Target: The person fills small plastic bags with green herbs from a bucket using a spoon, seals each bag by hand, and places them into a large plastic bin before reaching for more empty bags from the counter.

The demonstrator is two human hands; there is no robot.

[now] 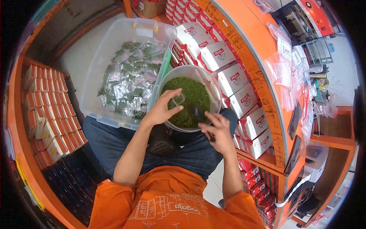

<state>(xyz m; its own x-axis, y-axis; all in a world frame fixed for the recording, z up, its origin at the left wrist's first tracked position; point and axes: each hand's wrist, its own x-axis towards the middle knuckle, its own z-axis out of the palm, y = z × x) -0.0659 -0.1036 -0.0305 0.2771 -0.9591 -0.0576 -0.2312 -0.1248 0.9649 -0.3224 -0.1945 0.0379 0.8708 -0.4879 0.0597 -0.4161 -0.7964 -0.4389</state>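
A round whitish tub stands between my knees, holding finely chopped green herb. Over its left side, my left hand pinches a small clear plastic cup between thumb and fingers. My right hand, at the tub's near right rim, is closed around a black spoon, whose dark blurred head hangs over the herb. Touching the tub on the left is a large clear plastic bin. Many small clear zip bags with green contents lie heaped in it.
White-and-red boxes line the shelf on the right, below an orange counter carrying plastic packets. Stacked orange-and-white boxes stand at the left. A cardboard box sits behind the bin.
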